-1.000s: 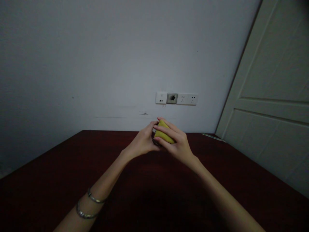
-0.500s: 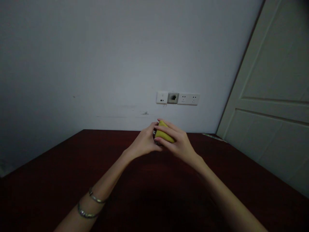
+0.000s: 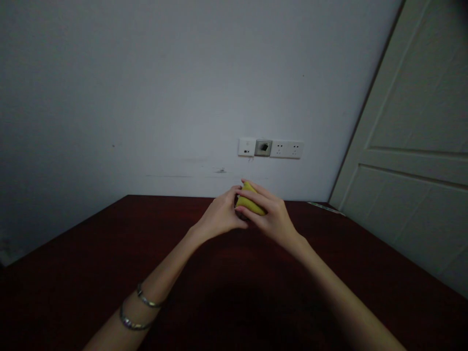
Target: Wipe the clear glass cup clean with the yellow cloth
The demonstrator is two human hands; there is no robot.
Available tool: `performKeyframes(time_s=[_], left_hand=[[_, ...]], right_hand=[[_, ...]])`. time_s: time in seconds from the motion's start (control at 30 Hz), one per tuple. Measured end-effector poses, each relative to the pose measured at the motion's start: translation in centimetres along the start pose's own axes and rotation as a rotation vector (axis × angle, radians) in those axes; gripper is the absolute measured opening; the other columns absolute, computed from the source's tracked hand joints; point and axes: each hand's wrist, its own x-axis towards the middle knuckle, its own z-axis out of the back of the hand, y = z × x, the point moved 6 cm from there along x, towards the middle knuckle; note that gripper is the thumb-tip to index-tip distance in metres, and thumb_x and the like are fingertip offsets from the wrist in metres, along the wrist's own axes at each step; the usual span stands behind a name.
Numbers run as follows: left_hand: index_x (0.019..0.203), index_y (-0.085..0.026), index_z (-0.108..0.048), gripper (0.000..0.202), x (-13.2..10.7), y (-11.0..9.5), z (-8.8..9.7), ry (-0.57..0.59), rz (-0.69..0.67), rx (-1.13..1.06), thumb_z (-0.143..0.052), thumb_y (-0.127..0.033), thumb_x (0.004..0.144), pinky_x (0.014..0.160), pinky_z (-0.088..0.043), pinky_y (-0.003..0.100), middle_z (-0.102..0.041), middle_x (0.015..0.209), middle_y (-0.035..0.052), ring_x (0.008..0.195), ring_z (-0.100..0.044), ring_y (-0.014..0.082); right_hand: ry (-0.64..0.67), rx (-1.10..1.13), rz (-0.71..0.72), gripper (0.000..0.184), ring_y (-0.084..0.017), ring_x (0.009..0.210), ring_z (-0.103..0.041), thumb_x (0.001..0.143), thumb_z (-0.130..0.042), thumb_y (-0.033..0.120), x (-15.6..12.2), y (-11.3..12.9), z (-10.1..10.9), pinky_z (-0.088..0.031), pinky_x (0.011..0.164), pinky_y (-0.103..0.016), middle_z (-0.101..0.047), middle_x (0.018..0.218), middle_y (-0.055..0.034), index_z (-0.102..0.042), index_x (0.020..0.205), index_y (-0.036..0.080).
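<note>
- Yellow folded pad (image 3: 250,200), cloth or sponge (cannot tell which), sits between the two hands, just above the tabletop and near its far edge; its long axis slants from upper left to lower right, with a narrow tip pointing up toward the wall.
- The right hand (image 3: 273,218) presses its fingers closed across the pad's near face, gripping it firmly.
- The left hand (image 3: 220,215) curls its fingers closed around a dark rounded object (image 3: 239,216), mostly hidden behind the pad and hands.
- Two metal bangles (image 3: 131,322) circle the left forearm.
- The dark red tabletop (image 3: 91,278) runs to the wall, with a white door (image 3: 409,146) at the right.
- A white wall socket strip (image 3: 270,148) sits above the hands; any marks on it are too small to read.
- Compared with a second ago, less of the dark object shows, and the strip sits slightly further right in view.
</note>
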Motion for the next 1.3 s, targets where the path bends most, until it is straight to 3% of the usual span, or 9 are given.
performKeyframes(time_s=[0.1, 0.2, 0.27, 0.33, 0.53, 0.6, 0.83, 1.07, 1.3], left_hand=[[0.123, -0.018, -0.044, 0.073, 0.0, -0.3, 0.1, 0.004, -0.009, -0.012, -0.075, -0.022, 0.057, 0.078, -0.05, 0.036, -0.063, 0.11, 0.0096, 0.094, -0.063, 0.0247], [0.126, -0.018, -0.043, 0.082, -0.2, -0.7, 0.1, 0.011, -0.018, -0.033, -0.08, -0.031, 0.055, 0.083, -0.049, 0.038, -0.063, 0.111, 0.0093, 0.097, -0.062, 0.0254], [0.127, -0.018, -0.043, 0.087, -0.3, -0.9, 0.0, 0.015, -0.021, -0.052, -0.082, -0.035, 0.052, 0.085, -0.048, 0.039, -0.063, 0.111, 0.0089, 0.098, -0.061, 0.0254], [0.126, -0.018, -0.044, 0.088, -0.3, -0.9, -0.2, 0.017, -0.013, -0.085, -0.083, -0.037, 0.05, 0.085, -0.048, 0.038, -0.064, 0.109, 0.0081, 0.098, -0.061, 0.025], [0.119, -0.017, -0.049, 0.076, 0.0, -0.1, -0.1, 0.011, 0.057, -0.293, -0.083, -0.035, 0.053, 0.083, -0.049, 0.037, -0.065, 0.105, 0.008, 0.094, -0.062, 0.0232], [0.116, -0.015, -0.05, 0.071, 0.1, 0.1, -0.1, 0.023, 0.076, -0.39, -0.082, -0.032, 0.055, 0.085, -0.049, 0.038, -0.064, 0.106, 0.0095, 0.097, -0.061, 0.0239], [0.114, -0.014, -0.048, 0.07, -0.1, -0.5, -0.7, 0.136, 0.092, -0.663, -0.083, -0.02, 0.053, 0.09, -0.047, 0.04, -0.063, 0.11, 0.0115, 0.1, -0.061, 0.0239], [0.118, -0.014, -0.047, 0.072, -0.1, -0.8, -0.3, 0.122, 0.069, -0.606, -0.082, -0.02, 0.054, 0.093, -0.047, 0.042, -0.063, 0.111, 0.0108, 0.102, -0.061, 0.0241], [0.118, -0.015, -0.047, 0.076, -0.2, -1.4, 0.1, 0.079, 0.037, -0.556, -0.083, -0.018, 0.051, 0.098, -0.044, 0.046, -0.064, 0.115, 0.0112, 0.108, -0.06, 0.0263]], right_hand=[[0.0, 0.042, -0.009, 0.036, -0.023, 0.121, -0.053, 0.077, -0.067, 0.03, 0.1, -0.1, 0.2, -0.039, 0.106, -0.043, -0.055, 0.133, -0.005, -0.066, 0.112, 0.028], [-0.118, 0.159, -0.244, 0.033, -0.025, 0.113, -0.059, 0.076, -0.067, 0.036, 0.3, -2.1, 1.0, -0.043, 0.101, -0.045, -0.065, 0.12, -0.0061, -0.069, 0.107, 0.025], [-0.13, 0.262, -0.397, 0.036, -0.026, 0.104, -0.063, 0.075, -0.066, 0.042, 0.2, -3.6, 1.1, -0.048, 0.095, -0.044, -0.069, 0.111, -0.0072, -0.07, 0.105, 0.022], [-0.116, 0.341, -0.455, 0.039, -0.025, 0.101, -0.065, 0.074, -0.066, 0.044, 0.2, -4.3, 1.0, -0.05, 0.092, -0.043, -0.07, 0.109, -0.0071, -0.069, 0.105, 0.021], [-0.062, 0.345, -0.183, 0.032, -0.022, 0.121, -0.053, 0.072, -0.072, 0.033, 0.3, -1.7, 1.4, -0.037, 0.106, -0.041, -0.06, 0.128, -0.0023, -0.069, 0.104, 0.029], [-0.048, 0.327, -0.152, 0.033, -0.023, 0.123, -0.051, 0.071, -0.073, 0.032, 0.4, -1.0, 1.3, -0.035, 0.108, -0.043, -0.059, 0.129, -0.0019, -0.069, 0.104, 0.03], [-0.183, 0.477, -0.485, 0.04, -0.026, 0.11, -0.061, 0.074, -0.067, 0.045, 0.1, -3.5, 1.0, -0.044, 0.098, -0.046, -0.066, 0.119, -0.0066, -0.068, 0.108, 0.024], [-0.042, 0.469, -0.256, 0.034, -0.021, 0.12, -0.054, 0.072, -0.071, 0.038, 0.5, -2.5, 1.5, -0.037, 0.107, -0.042, -0.062, 0.125, -0.0001, -0.069, 0.105, 0.03], [-0.169, 0.495, -0.527, 0.045, -0.026, 0.107, -0.062, 0.072, -0.068, 0.049, 0.3, -2.7, 1.3, -0.049, 0.094, -0.043, -0.068, 0.114, -0.0076, -0.068, 0.107, 0.02]])
